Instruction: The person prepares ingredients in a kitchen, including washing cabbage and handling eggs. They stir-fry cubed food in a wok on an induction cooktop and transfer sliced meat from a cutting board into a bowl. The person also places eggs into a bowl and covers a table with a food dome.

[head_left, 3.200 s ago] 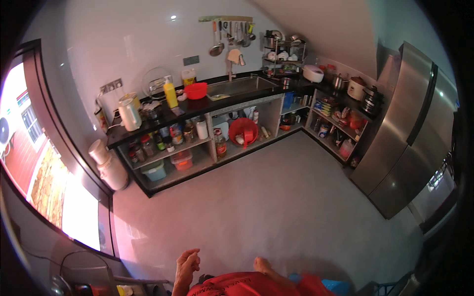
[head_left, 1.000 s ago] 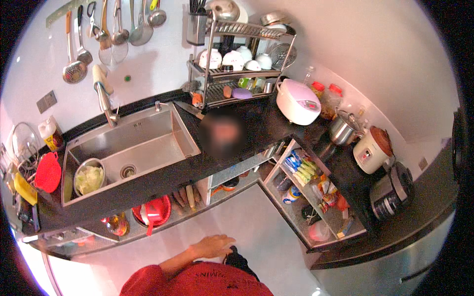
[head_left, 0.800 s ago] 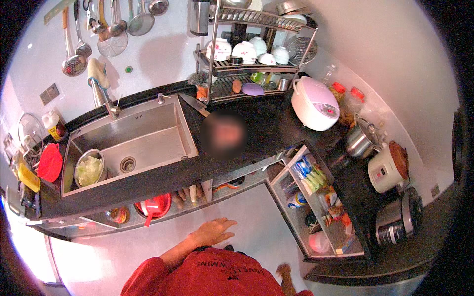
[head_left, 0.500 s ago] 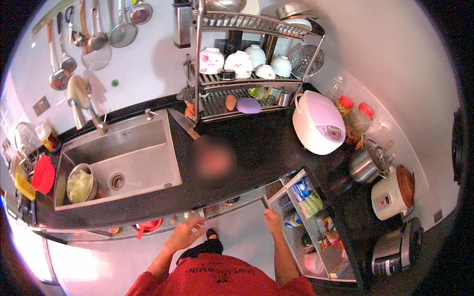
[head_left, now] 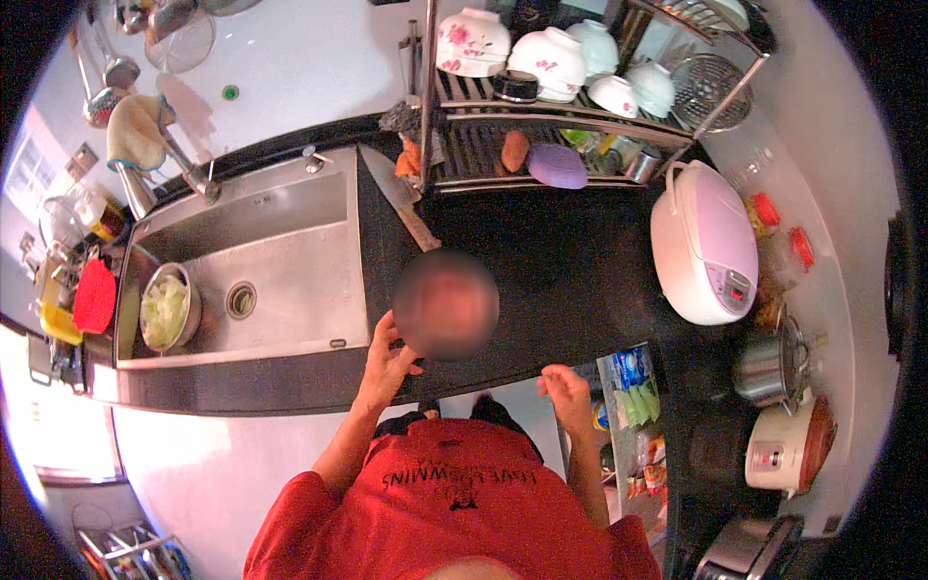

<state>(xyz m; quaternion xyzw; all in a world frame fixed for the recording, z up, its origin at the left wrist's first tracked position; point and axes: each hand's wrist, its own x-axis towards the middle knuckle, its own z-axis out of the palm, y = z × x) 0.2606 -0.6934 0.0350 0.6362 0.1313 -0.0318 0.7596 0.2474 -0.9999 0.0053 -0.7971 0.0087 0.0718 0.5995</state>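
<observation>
A round, reddish thing (head_left: 447,304), too blurred to name, sits on the black counter (head_left: 570,256) right of the sink. At its lower left edge is my left hand (head_left: 387,360), fingers and thumb apart; I cannot tell whether it touches the thing. My right hand (head_left: 570,394) hovers by the counter's front edge, fingers loosely bent and nothing in it. Beyond the blurred thing lies a cleaver (head_left: 418,227), its wooden handle toward me and its blade near the rack.
A steel sink (head_left: 290,290) on the left holds a bowl of cut pale green vegetables (head_left: 166,307). Behind the counter stands a dish rack (head_left: 561,121) with bowls. A pink rice cooker (head_left: 704,246) is at right, above low open shelves (head_left: 633,440) of packets.
I have come closer to the counter. My left hand has moved forward to the blurred thing's edge, and my right hand has left the side of the shelves.
</observation>
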